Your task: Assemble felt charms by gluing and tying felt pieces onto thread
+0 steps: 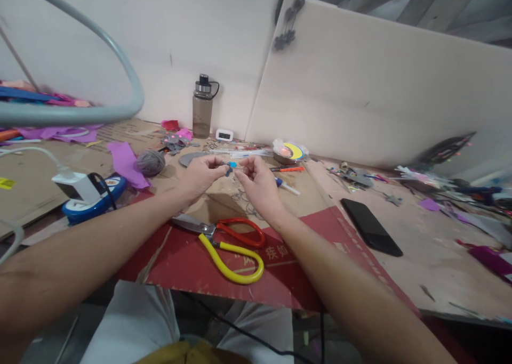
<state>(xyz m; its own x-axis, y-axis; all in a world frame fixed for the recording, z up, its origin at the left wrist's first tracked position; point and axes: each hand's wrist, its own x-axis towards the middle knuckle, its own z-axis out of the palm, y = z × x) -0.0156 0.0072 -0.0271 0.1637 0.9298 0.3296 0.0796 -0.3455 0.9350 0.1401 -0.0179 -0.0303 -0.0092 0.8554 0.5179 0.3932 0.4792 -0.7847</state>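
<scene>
My left hand and my right hand meet above the cardboard, fingertips pinched. Between them is a small grey and bright blue piece, perhaps a little craft flower; its exact kind is too small to make out. The left fingers grip its grey side. My right fingers are closed close to its blue part, and what they pinch is hard to see. Below the hands lies a pair of scissors with one red and one yellow handle. Thin grey wire or thread pieces lie under the right hand.
Beyond my hands stand a water bottle, a small digital clock and a bowl. Grey yarn and a power strip with a charger are on the left. A phone lies right. A hose-like tube arches at upper left.
</scene>
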